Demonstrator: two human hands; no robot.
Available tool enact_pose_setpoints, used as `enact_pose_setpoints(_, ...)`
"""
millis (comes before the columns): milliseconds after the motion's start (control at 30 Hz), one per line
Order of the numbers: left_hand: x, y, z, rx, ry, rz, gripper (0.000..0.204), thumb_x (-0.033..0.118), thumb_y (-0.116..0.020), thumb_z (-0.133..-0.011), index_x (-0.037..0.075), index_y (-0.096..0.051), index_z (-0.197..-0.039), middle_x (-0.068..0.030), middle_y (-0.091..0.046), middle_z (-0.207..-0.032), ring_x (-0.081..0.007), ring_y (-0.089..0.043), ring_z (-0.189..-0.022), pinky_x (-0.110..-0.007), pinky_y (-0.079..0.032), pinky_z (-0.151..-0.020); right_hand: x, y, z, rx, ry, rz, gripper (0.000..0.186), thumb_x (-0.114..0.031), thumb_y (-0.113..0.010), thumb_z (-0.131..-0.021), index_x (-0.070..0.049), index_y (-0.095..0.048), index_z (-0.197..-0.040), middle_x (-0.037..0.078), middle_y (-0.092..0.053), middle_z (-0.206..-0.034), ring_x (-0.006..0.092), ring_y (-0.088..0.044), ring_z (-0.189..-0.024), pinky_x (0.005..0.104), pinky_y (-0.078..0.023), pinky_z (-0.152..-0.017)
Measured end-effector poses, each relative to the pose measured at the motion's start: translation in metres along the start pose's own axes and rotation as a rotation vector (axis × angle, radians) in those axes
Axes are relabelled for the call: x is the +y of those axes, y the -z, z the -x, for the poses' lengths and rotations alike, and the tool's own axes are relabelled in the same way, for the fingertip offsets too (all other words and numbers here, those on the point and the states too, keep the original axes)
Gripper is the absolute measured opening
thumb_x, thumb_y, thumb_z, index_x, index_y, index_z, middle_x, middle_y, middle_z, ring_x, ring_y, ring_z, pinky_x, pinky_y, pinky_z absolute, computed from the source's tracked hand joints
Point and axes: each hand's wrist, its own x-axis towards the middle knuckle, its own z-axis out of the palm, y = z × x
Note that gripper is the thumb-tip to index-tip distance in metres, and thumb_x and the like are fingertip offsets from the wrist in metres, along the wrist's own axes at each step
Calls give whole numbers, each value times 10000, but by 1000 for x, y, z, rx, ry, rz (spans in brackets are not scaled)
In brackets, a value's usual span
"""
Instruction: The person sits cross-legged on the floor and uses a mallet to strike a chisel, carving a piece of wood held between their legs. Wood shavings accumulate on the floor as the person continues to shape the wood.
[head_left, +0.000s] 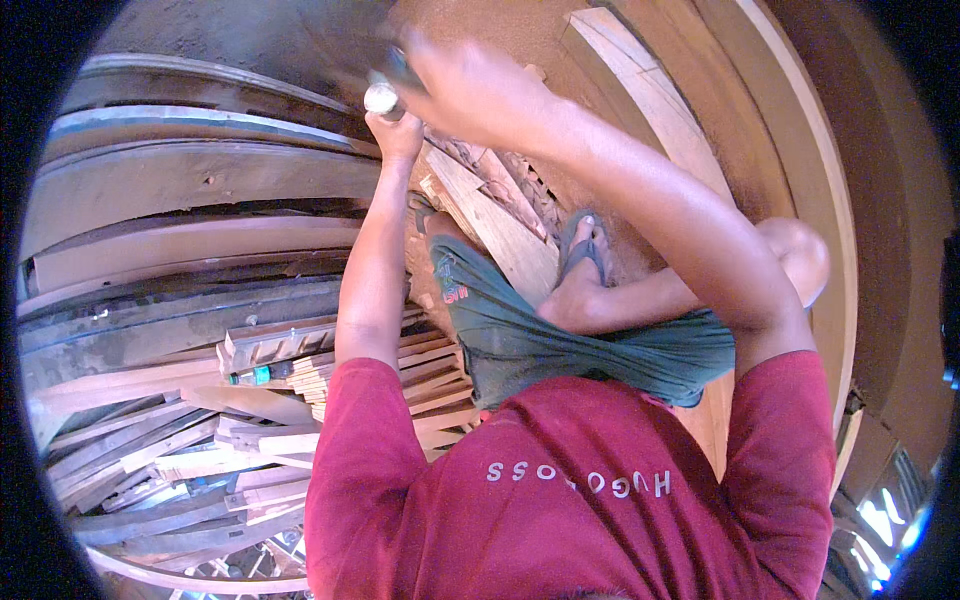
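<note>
Down on the left, a small bottle (250, 376) lies on its side among the stacked wood strips (300, 370), clear-bodied with a green and blue label wrapped round it. On the green shorts (520, 330), near the left thigh, there's a small red printed logo patch (455, 291). White lettering (578, 480) runs across the red shirt (560, 500).

A pale round-ended tool (381, 98) stood roughly upright, gripped from below, with only its whitish top showing. Just right of it, a light wooden board (497, 222) lay slanting across the sawdust-covered floor (480, 25).
</note>
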Motion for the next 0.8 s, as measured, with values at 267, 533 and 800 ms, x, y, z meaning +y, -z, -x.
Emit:
enact_pose_setpoints(267,-24,7,10,10,27,32,133,27,-695,-733,46,-575,-678,27,-578,-652,-76,-542,-592,-259,-452,-564,-56,66,-24,233,249,-127,410,-314,-621,-836,17,-603,-1077,265,-658,-821,422,-669,-772,492,-553,-661)
enact_pose_setpoints(533,-27,-1,10,-41,85,51,108,43,-703,-732,22,-604,-769,5,-608,-725,-105,-570,-655,-278,-479,-624,34,-6,33,-264,-191,163,426,-302,-622,-875,9,-534,-1153,280,-651,-982,448,-633,-941,485,-538,-779)
enact_pose_setpoints(800,-39,-1,15,-57,57,152,192,75,-723,-756,-17,-649,-907,-30,-677,-859,-109,-608,-755,-300,-502,-698,-26,29,6,320,197,-65,414,-314,-594,-866,-19,-512,-1145,262,-663,-823,459,-649,-715,525,-547,-654)
